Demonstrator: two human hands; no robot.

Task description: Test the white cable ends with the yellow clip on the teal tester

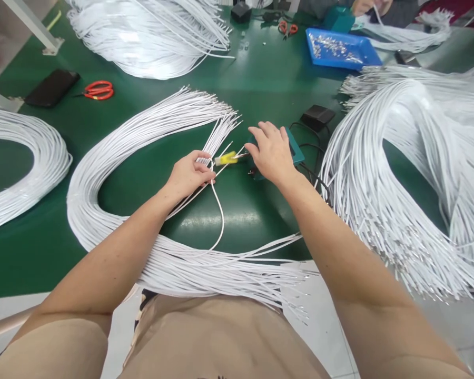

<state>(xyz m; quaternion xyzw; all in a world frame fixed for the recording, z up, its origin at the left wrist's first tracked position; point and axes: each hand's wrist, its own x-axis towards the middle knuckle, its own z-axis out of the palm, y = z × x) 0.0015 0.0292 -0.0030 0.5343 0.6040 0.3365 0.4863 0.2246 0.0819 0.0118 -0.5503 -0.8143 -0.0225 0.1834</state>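
Observation:
My left hand (193,171) pinches a thin white cable (221,210) that curves down in a loop toward a large bundle. Close to its fingertips is a yellow sleeve (226,158) with a clear tip, on a metal shaft from a teal device (296,147). Over that device lies my right hand (272,147), palm down, its fingers stretched out; the part beneath the palm is hidden. Around and below my left hand spreads a curved bundle of white cables (90,173), with metal-tipped ends near the device and at the table's front edge.
More white cable bundles lie at the left (51,158), back (150,37) and right (355,173). Red-handled scissors (99,90) sit by a black phone-like object (52,87). A blue tray (332,62) holds small metal parts. Another person's hands (369,6) work at the back.

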